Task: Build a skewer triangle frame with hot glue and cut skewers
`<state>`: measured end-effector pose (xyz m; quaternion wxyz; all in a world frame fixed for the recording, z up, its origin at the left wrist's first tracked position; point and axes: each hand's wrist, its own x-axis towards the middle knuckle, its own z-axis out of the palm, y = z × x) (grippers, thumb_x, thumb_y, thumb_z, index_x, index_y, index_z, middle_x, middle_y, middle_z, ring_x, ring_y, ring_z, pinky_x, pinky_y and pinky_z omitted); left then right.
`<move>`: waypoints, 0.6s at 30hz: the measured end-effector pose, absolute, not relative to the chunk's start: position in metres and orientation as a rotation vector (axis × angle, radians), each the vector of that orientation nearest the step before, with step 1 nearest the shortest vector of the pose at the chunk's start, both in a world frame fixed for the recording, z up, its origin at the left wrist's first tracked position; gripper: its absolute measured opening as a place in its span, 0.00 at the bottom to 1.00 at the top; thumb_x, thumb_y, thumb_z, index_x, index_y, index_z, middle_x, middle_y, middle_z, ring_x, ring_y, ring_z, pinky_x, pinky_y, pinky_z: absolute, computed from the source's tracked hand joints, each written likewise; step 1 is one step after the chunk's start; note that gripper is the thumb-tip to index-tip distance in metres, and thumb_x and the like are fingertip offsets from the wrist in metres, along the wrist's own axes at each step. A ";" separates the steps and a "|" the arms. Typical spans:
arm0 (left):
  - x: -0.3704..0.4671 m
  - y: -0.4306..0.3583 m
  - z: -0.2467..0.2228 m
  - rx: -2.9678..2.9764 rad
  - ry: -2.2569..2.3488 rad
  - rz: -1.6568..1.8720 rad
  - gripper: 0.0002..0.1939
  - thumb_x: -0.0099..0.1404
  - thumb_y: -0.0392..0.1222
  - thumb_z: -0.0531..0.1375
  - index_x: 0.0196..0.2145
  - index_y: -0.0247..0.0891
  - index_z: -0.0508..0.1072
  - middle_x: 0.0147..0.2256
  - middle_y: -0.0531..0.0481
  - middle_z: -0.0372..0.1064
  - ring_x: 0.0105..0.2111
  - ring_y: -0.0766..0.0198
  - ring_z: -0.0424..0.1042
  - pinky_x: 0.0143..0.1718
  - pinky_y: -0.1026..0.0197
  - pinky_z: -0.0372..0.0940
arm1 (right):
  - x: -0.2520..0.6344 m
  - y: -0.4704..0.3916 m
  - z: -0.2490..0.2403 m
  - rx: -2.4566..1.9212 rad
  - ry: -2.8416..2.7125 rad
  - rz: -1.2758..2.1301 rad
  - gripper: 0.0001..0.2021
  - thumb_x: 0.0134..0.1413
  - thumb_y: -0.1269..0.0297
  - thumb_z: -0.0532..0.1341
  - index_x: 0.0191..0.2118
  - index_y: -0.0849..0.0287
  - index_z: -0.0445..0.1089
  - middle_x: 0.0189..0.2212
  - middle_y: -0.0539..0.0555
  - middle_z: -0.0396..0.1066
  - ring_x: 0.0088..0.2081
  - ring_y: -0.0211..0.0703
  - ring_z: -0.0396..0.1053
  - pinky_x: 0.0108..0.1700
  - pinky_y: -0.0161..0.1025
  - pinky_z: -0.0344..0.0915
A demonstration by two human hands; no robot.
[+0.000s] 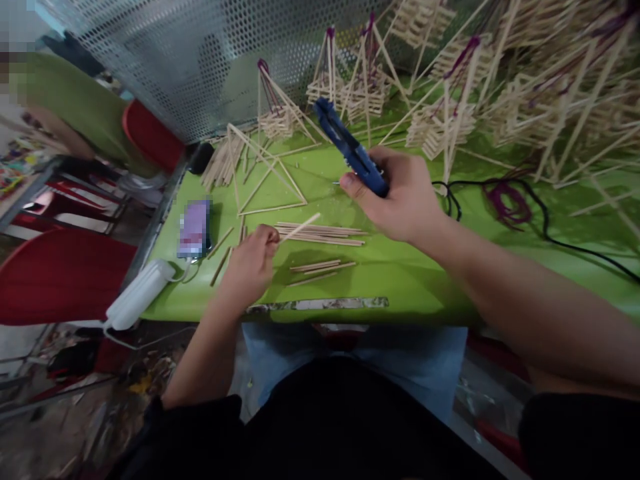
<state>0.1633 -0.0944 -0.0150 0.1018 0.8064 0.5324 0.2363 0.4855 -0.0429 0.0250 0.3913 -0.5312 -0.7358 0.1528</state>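
Note:
My left hand [251, 263] pinches one end of a short wooden stick [303, 227], which slants up to the right above a row of loose sticks [330, 235]. Below that row lie several shorter sticks [317, 268]. Over the middle of the green table, my right hand [395, 190] is wrapped round a blue hot glue gun [350, 148], its body pointing up and left. Beyond the two hands, a triangular stick frame [273, 175] rests on the table.
Stick structures tied with purple string [443, 120] crowd the back right. A black cable [560, 241] runs along the right. At left are a phone [195, 227], a white power strip [140, 293] and red chairs [65, 277]. A person [85, 107] is at upper left.

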 end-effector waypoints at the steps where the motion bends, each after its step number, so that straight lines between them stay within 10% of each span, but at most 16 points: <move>1: 0.156 -0.100 -0.019 2.243 1.551 0.868 0.07 0.85 0.45 0.57 0.46 0.43 0.72 0.35 0.50 0.72 0.36 0.56 0.72 0.40 0.55 0.66 | 0.485 -0.043 0.024 -1.346 -1.864 0.393 0.23 0.76 0.36 0.60 0.43 0.50 0.76 0.30 0.55 0.74 0.35 0.55 0.74 0.39 0.50 0.70; 6: 0.153 -0.124 -0.042 1.662 1.267 1.523 0.23 0.83 0.65 0.62 0.45 0.41 0.77 0.32 0.51 0.66 0.32 0.62 0.68 0.35 0.59 0.65 | 0.476 -0.048 0.011 -1.298 -1.838 0.488 0.20 0.73 0.38 0.63 0.41 0.50 0.77 0.28 0.53 0.74 0.31 0.52 0.72 0.35 0.50 0.67; 18: 0.170 -0.125 -0.066 1.368 1.030 1.734 0.20 0.79 0.59 0.72 0.42 0.40 0.74 0.29 0.56 0.65 0.29 0.67 0.72 0.35 0.62 0.74 | 0.463 -0.059 0.004 -1.185 -1.851 0.528 0.14 0.69 0.46 0.67 0.37 0.48 0.72 0.27 0.50 0.71 0.28 0.46 0.66 0.34 0.48 0.62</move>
